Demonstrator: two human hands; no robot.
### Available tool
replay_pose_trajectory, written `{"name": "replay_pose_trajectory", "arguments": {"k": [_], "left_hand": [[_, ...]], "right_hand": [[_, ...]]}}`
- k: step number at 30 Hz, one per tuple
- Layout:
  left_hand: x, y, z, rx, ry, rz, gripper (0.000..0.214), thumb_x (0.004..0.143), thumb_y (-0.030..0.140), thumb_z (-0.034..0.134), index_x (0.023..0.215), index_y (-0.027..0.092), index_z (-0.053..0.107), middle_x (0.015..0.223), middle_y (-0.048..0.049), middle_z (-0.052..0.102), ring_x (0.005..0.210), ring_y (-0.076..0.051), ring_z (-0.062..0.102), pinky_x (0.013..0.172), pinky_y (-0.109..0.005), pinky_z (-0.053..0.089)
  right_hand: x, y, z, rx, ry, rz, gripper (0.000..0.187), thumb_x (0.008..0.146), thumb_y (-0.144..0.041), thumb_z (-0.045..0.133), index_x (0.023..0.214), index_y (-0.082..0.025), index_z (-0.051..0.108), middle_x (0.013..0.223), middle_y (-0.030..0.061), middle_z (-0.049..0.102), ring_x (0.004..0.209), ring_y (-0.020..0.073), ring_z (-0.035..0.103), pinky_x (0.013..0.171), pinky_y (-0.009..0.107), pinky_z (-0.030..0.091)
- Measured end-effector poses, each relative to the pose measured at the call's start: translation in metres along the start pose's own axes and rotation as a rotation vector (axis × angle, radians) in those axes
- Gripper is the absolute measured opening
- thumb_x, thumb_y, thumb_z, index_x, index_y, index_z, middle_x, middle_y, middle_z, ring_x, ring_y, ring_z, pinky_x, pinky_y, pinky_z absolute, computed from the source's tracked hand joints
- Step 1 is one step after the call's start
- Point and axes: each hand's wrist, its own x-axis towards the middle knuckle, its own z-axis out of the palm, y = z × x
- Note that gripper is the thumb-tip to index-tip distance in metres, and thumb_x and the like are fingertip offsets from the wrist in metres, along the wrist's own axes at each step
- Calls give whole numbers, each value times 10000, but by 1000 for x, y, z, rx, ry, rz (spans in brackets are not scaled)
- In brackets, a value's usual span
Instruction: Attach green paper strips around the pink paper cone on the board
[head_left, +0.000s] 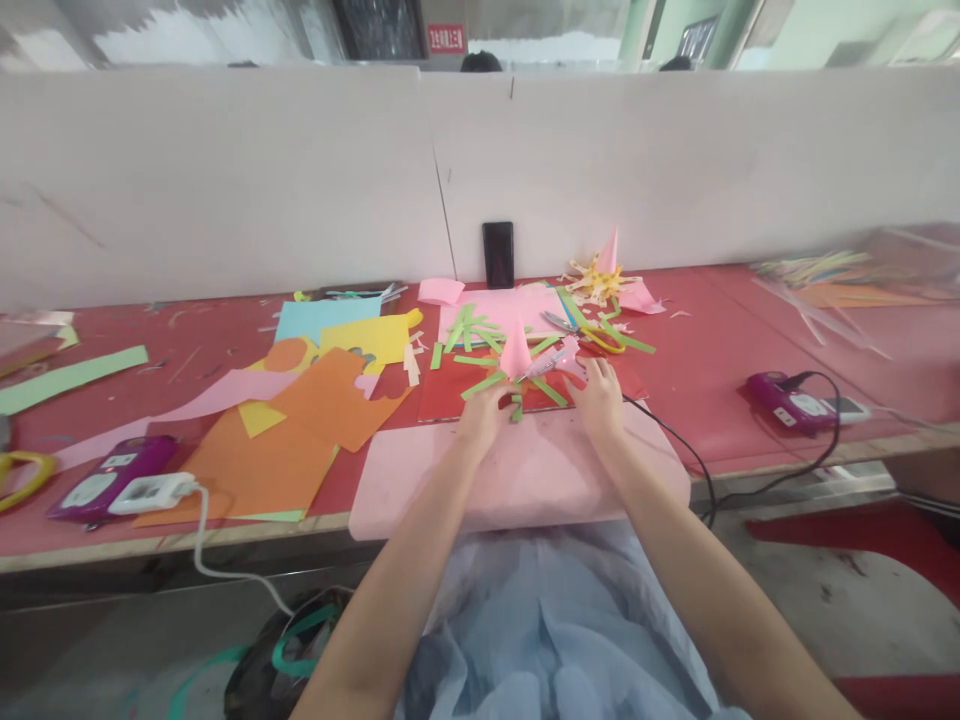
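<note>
A pink paper cone (516, 352) stands upright on a red sheet (442, 395), with green paper strips (551, 392) spread out around its base. At the near side of that base my left hand (484, 412) is closed, its fingertips pinching a short green strip (517, 408); the exact grip is partly hidden. My right hand (598, 395) is wrapped round a pink hot glue gun (566, 356), whose nozzle points left at the cone's base. More cut green strips (469, 328) lie just behind on a pink sheet (495, 303).
Scissors (589, 330) and a pink cone with a yellow fringe (604, 275) lie back right. A phone (498, 255) leans on the white partition (300, 180). Orange sheets (255, 455) spread left. Purple power boxes (120, 475) sit both sides; a black cord (679, 440) trails from the gun.
</note>
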Motion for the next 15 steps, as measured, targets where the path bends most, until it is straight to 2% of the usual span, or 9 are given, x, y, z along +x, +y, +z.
{"name": "replay_pose_trajectory", "arguments": {"k": [15], "left_hand": [[-1,1,-1,27,-3,-18,229,746,131,643,935,252,690,1007,9,699,961,-176,635,886,-287,471]], "right_hand": [[-2,-3,-4,-38,-24,-14,249,854,-262,459,1070,-215,573,1035,91,601,997,243,529,862,401,397]]}}
